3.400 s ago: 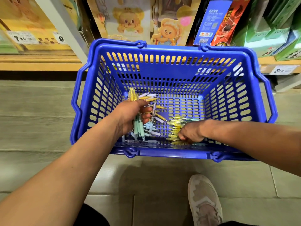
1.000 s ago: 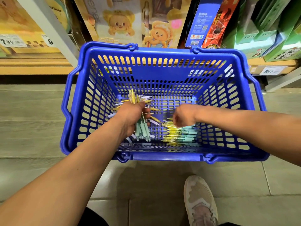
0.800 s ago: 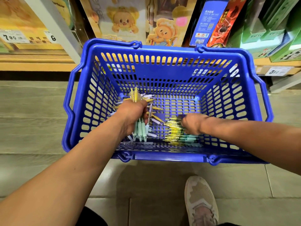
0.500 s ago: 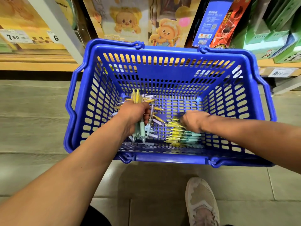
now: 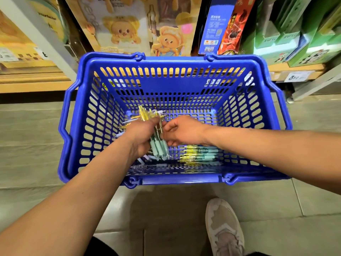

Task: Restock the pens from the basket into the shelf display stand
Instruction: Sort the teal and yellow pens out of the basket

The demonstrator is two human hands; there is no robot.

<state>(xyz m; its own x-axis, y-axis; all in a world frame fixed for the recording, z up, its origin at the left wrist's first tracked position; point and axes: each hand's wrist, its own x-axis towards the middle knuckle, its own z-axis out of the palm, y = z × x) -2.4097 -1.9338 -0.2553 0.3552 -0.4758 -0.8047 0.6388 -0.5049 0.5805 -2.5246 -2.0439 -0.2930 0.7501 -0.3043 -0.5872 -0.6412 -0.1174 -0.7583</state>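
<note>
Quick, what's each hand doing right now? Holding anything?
Left hand: grip closed round a bundle of pens.
Right hand: up against the bundle; whether it pinches a pen cannot be told.

Pale worn shoe (image 5: 224, 228) on grey floor tiles (image 5: 166, 209), bottom right. Behind: cartoon-bear boxes (image 5: 121, 32) centre, blue box (image 5: 215, 24) beside red box (image 5: 233, 28), green boxes (image 5: 295, 34) far right. White price tag (image 5: 296, 77) under green boxes, digits blurred.
</note>
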